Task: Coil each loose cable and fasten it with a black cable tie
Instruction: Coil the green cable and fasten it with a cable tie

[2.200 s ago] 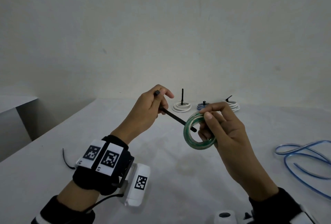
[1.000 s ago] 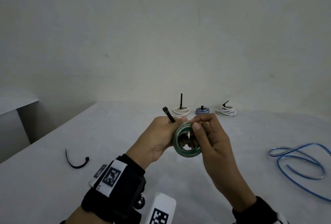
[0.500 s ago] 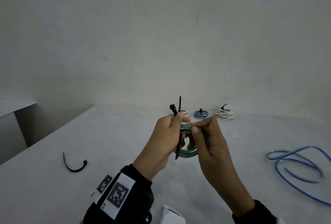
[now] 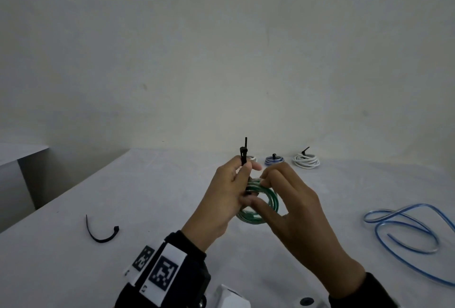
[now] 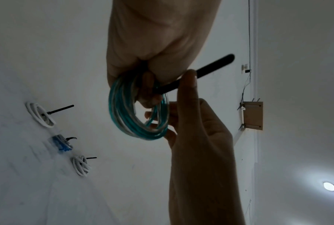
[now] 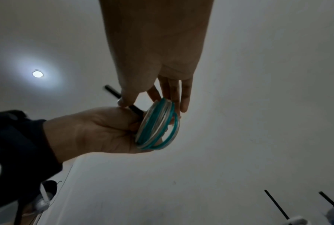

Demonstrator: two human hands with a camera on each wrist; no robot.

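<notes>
A coiled green cable (image 4: 261,205) hangs in the air between both hands, above the white table (image 4: 147,209). My left hand (image 4: 246,177) pinches a black cable tie (image 4: 243,157) whose head end sticks up above the knuckles; its strap runs down through the coil. My right hand (image 4: 268,185) grips the coil's right side. In the left wrist view the tie (image 5: 201,71) passes through the coil (image 5: 137,109) and a right fingertip (image 5: 189,79) touches it. The right wrist view shows the coil (image 6: 156,126) and the tie (image 6: 114,92).
A spare black tie (image 4: 102,234) lies on the table to the left. A loose blue cable (image 4: 406,229) sprawls at the right. Three tied coils sit at the back: white (image 4: 253,158), blue (image 4: 274,160), white (image 4: 306,160). A grey ledge (image 4: 19,152) stands left.
The tie went from slanting at the coil to running through it, head end upright. Both hands closed in on the coil and sit close together.
</notes>
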